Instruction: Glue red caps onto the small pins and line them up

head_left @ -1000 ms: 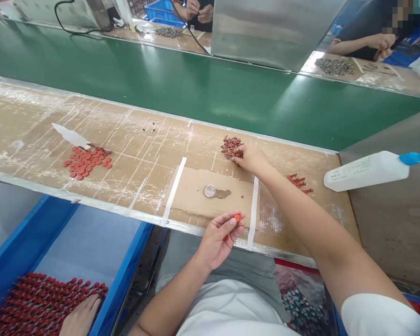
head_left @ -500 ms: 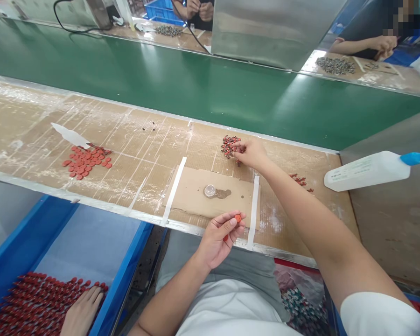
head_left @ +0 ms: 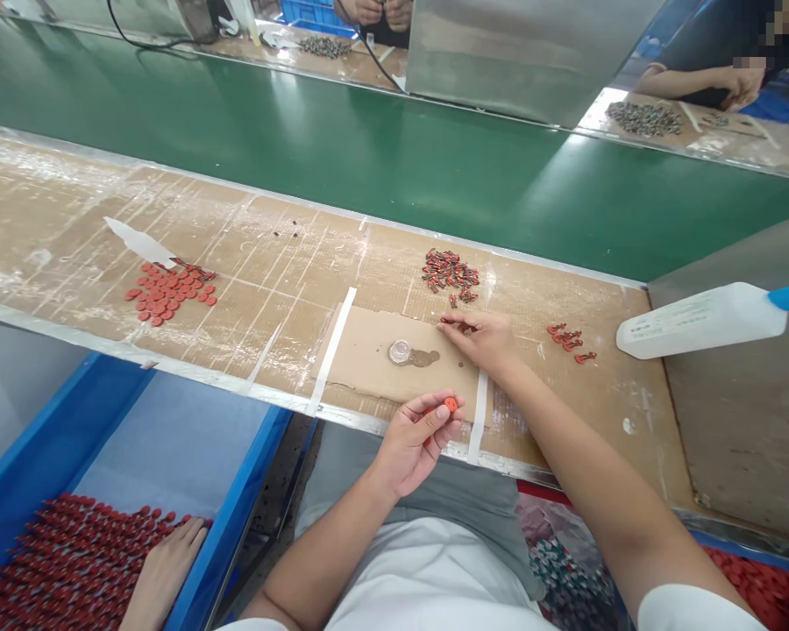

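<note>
Between the thumb and fingers of my left hand is a small red disc, held over the table's near edge. More red shows lower in that palm, partly covered by the fingers. My right hand pinches a small red-and-dark piece above the right part of a cardboard sheet. Just beyond it lies a pile of small red-and-dark pieces. On the cardboard, a small clear round dish stands beside a dark wet stain.
Red discs lie in a heap at left near a white pointed strip. Several joined pieces and a white bottle are at right. Another person's hand reaches into a blue bin. A green belt runs behind.
My right hand has come back from the pile toward me with a small piece in its fingertips. My left hand stays nearly in place with the disc.
</note>
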The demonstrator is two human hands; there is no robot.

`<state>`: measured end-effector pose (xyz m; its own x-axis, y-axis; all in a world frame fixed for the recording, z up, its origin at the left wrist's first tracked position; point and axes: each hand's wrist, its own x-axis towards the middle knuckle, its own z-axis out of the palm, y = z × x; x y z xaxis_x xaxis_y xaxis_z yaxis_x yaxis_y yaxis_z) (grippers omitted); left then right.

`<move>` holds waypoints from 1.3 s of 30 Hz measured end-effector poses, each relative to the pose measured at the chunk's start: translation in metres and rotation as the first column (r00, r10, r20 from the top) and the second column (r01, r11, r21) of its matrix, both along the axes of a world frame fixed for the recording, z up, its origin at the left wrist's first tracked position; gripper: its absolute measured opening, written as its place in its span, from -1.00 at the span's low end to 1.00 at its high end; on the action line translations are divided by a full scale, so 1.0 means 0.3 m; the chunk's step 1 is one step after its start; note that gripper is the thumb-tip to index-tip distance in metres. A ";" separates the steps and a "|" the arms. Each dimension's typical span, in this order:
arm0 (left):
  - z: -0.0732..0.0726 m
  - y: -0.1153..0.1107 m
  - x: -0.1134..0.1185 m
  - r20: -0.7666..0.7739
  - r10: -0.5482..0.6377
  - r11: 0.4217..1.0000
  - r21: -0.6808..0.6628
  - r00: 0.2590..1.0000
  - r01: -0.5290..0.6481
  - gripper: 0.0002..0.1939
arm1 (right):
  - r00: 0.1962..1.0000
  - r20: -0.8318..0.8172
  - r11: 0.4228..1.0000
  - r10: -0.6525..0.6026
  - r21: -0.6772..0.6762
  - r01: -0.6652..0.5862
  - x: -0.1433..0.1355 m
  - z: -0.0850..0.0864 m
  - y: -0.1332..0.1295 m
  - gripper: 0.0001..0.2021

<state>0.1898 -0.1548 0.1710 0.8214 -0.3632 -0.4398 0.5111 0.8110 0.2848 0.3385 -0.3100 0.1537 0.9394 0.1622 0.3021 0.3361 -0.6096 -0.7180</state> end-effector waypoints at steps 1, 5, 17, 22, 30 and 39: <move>-0.001 0.002 -0.002 0.006 0.008 1.000 0.005 1.000 -0.008 -0.80 | 0.999 -0.016 0.996 -0.031 0.085 0.032 -0.011 0.003 0.013 -0.79; -0.005 0.008 -0.004 0.025 0.031 0.999 0.010 0.999 -0.031 -0.78 | 0.989 -0.138 0.905 -0.057 0.411 0.109 -0.074 0.034 0.084 -0.71; -0.014 0.014 -0.004 0.053 0.030 0.999 -0.021 0.998 -0.029 -0.76 | 0.940 0.337 0.986 0.053 0.131 -0.103 -0.122 0.033 0.182 -0.91; -0.013 0.014 -0.001 0.048 0.030 0.999 -0.022 0.998 -0.029 -0.75 | 0.923 0.362 0.977 0.130 0.113 -0.182 -0.106 0.022 0.180 -0.89; 0.000 0.017 0.000 0.000 0.033 0.999 -0.007 0.999 -0.033 -0.70 | 0.961 0.243 0.982 0.133 0.102 -0.161 -0.102 0.009 0.175 -0.88; -0.004 0.015 0.000 0.016 0.046 0.999 -0.023 0.999 -0.045 -0.75 | 0.948 0.286 0.978 0.138 0.109 -0.175 -0.106 0.011 0.179 -0.88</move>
